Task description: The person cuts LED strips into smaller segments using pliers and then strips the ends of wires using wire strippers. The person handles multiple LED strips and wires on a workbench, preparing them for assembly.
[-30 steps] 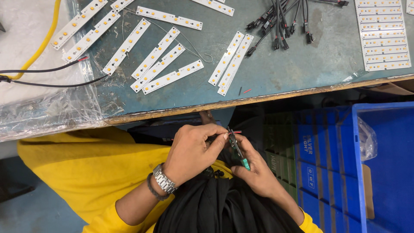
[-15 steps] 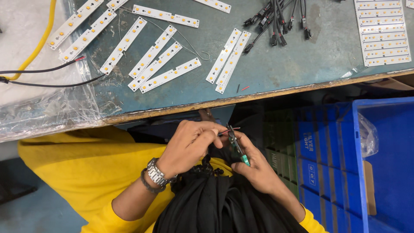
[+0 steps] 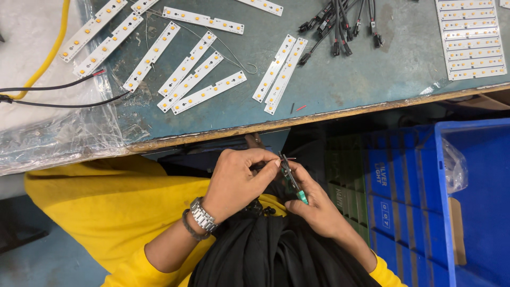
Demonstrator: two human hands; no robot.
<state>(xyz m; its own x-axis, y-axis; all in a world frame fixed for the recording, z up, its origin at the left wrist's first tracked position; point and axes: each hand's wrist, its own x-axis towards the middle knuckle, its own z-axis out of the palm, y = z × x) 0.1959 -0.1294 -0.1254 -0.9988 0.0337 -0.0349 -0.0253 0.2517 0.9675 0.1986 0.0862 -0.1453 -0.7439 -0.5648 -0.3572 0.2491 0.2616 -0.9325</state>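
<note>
Bright, even overhead light on the workbench (image 3: 340,90), sharp focus throughout, deep shadow beneath its edge.

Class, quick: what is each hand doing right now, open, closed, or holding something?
Left hand: closed, fingertips pinching a thin black wire at the tool's tip.
Right hand: closed around a small green-handled cutter.

Yellow sleeves (image 3: 133,212), a silver metal watch (image 3: 204,214) and dark bangle (image 3: 188,226) on the left wrist.
</note>
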